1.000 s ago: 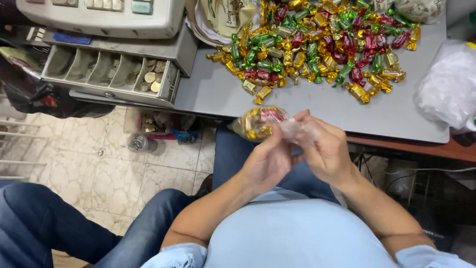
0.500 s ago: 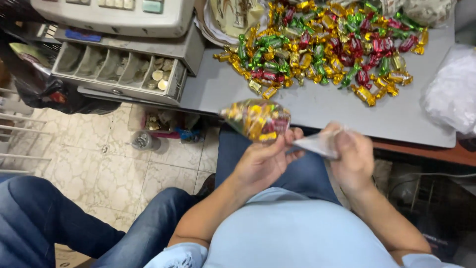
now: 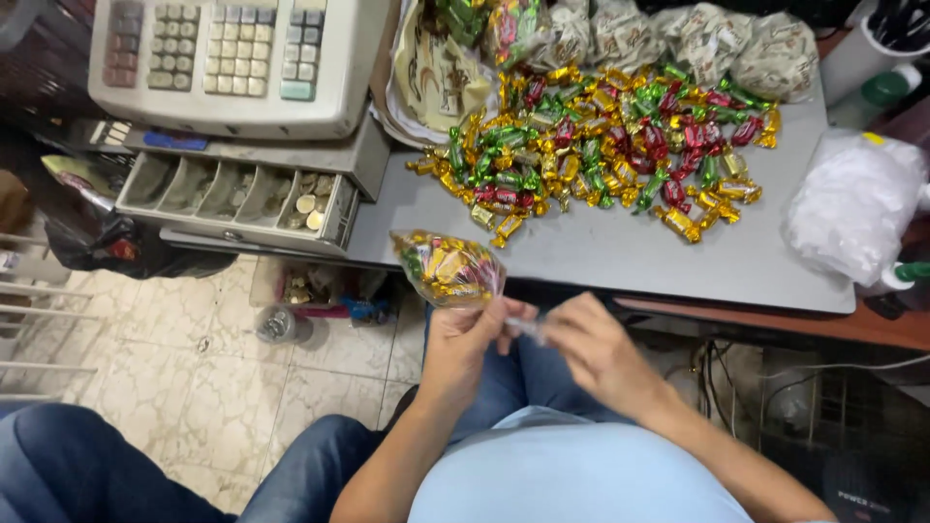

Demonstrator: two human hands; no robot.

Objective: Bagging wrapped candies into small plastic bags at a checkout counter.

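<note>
One cash register, one open coin drawer, one filled candy bag, one white plastic bag, and loose wrapped candies too many to count.

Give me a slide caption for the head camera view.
Both hands, left hand and right hand, pinch a clear candy bag below loose wrapped candies.

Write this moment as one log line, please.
left hand: holds clear plastic bag of foil-wrapped candies | right hand: pinches bag's twisted neck | grey tabletop: loose candy pile
</note>
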